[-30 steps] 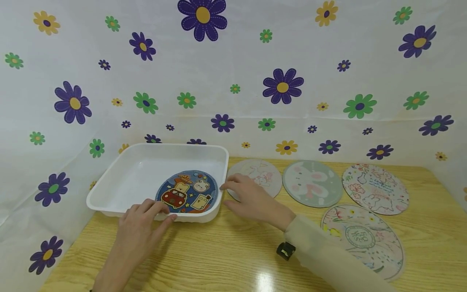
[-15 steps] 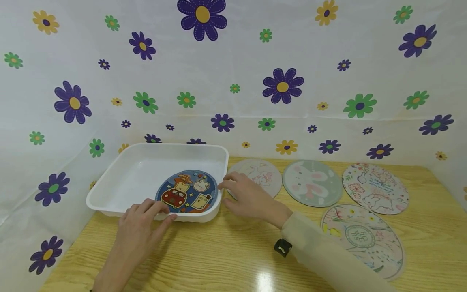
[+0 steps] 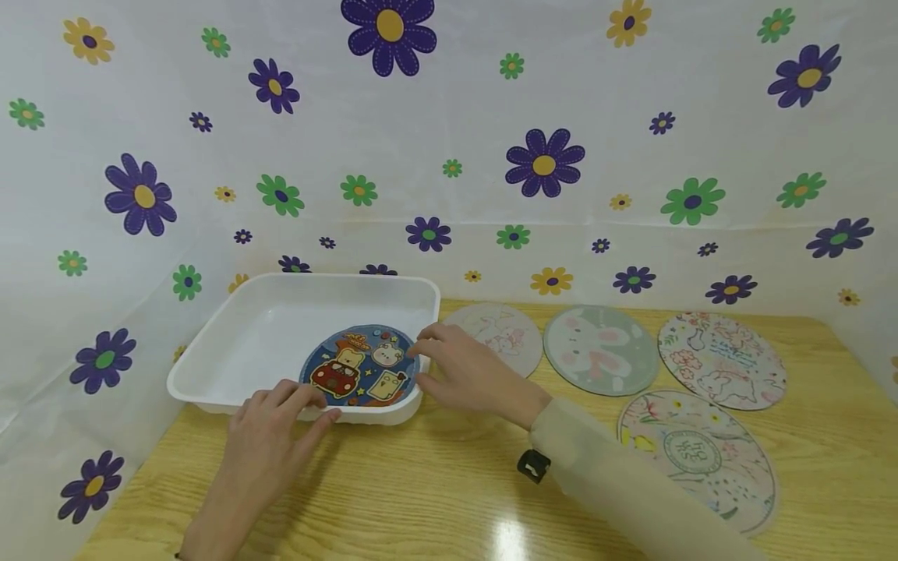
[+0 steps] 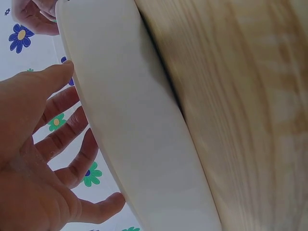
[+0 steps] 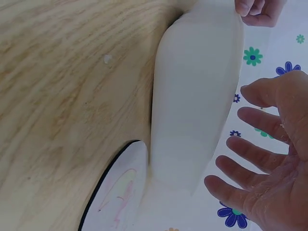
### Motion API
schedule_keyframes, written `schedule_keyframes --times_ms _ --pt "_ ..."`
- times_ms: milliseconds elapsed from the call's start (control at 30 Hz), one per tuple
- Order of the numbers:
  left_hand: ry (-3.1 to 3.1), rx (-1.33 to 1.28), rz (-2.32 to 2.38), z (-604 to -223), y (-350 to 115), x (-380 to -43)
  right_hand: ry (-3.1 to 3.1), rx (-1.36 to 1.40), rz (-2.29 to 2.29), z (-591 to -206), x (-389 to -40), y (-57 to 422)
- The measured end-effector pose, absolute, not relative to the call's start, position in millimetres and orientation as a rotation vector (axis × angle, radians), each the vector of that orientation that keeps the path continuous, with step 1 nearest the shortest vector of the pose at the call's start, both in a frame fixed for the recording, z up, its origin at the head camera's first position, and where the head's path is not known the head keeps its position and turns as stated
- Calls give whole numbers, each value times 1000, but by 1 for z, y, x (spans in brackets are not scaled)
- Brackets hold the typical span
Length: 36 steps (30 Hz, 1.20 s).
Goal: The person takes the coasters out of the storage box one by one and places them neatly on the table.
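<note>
A blue round mat (image 3: pixel 359 366) with a red cartoon car lies in the right part of a white plastic tray (image 3: pixel 309 290). My left hand (image 3: pixel 270 432) holds the tray's front rim, fingers over the edge and thumb outside. In the left wrist view its spread fingers (image 4: pixel 67 171) meet the rim. Over the right rim reaches my right hand (image 3: pixel 466 370), its fingertips near the blue mat's right edge; whether they touch it is hidden. The right wrist view shows that hand's fingers (image 5: pixel 248 149) spread and gently bent, holding nothing.
Right of the tray lie a pale pink round mat (image 3: pixel 515 331), partly behind the right hand, a green rabbit mat (image 3: pixel 602 351), a flowered rabbit mat (image 3: pixel 722 362) and a floral mat (image 3: pixel 694 463). The wooden table (image 3: pixel 421 499) meets a flower-print cloth (image 3: pixel 477 156) at the back.
My right hand has moved left over the tray's right rim, closer to the blue mat. The left hand, tray and mats have stayed in place.
</note>
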<state>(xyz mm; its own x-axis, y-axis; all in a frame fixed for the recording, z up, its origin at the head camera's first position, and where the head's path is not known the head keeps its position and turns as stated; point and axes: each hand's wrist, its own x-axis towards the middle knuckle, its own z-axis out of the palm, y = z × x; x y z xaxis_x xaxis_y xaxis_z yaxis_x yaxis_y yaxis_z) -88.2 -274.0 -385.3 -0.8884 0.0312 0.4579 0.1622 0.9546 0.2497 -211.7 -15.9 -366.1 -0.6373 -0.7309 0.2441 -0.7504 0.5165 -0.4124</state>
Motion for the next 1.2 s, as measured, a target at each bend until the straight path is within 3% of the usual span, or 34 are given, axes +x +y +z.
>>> schedule_keyframes --times_ms 1200 --pt "-2640 -141 -377 -386 -275 -89 -2676 1425 608 -369 -228 -63"
